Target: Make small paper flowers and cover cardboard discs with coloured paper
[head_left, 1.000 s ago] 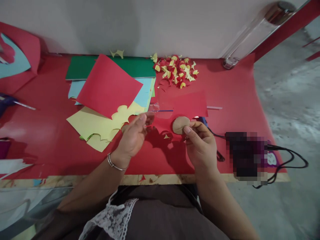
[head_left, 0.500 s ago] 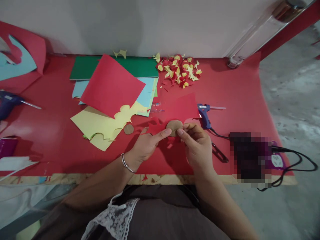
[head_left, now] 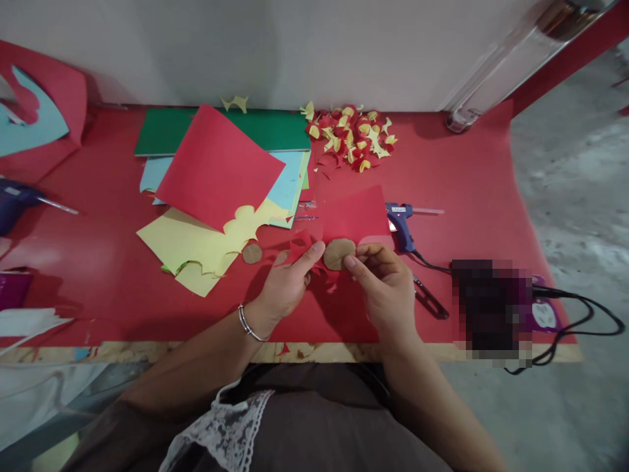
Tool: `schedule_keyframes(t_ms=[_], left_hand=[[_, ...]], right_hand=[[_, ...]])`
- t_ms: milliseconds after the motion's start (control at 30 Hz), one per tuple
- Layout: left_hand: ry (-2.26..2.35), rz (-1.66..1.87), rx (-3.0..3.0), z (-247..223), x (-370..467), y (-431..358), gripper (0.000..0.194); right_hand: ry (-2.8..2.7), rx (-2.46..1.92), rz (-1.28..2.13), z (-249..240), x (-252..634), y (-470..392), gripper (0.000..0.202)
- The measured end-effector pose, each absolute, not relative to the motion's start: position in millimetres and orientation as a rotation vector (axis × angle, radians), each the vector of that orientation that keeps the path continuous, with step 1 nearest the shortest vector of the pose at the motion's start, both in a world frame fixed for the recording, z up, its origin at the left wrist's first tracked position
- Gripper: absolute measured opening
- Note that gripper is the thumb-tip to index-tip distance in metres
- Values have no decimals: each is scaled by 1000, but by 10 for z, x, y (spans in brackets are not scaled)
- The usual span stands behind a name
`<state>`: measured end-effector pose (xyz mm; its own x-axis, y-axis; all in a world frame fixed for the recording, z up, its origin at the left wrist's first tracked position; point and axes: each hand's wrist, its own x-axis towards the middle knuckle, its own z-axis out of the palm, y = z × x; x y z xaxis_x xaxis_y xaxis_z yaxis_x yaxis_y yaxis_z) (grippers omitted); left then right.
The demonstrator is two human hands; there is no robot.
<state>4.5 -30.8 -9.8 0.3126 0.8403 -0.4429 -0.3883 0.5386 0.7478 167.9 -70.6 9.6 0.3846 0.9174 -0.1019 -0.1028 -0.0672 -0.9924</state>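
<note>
A round brown cardboard disc [head_left: 339, 254] lies against a red paper sheet [head_left: 354, 213] whose near edge has curled, cut strips. My right hand [head_left: 392, 288] pinches the disc's right side, thumb on top, with the sheet behind it. At the left, my left hand [head_left: 289, 278] is closed on the cut red strips, its thumb tip just short of the disc. The fingers beneath the paper are hidden. On the table near my left hand lies a second cardboard disc [head_left: 252, 254].
Red, yellow, blue and green sheets [head_left: 221, 170] are stacked at the back left. Red and yellow paper scraps [head_left: 351, 137] form a pile by the wall. A blue glue gun [head_left: 401, 226], a black-handled tool [head_left: 432, 298] and black cables [head_left: 580, 295] lie rightward.
My left thumb has slid left off the disc's face. The disc and red sheet have shifted slightly left, and my right thumb still presses on the disc.
</note>
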Motion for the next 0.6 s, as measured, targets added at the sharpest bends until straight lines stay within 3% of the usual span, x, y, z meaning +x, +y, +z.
schedule_keyframes(t_ms=[600], left_hand=[[995, 976, 672, 58, 80, -288, 34]], right_hand=[[-797, -1356, 1039, 163, 1656, -717, 24]])
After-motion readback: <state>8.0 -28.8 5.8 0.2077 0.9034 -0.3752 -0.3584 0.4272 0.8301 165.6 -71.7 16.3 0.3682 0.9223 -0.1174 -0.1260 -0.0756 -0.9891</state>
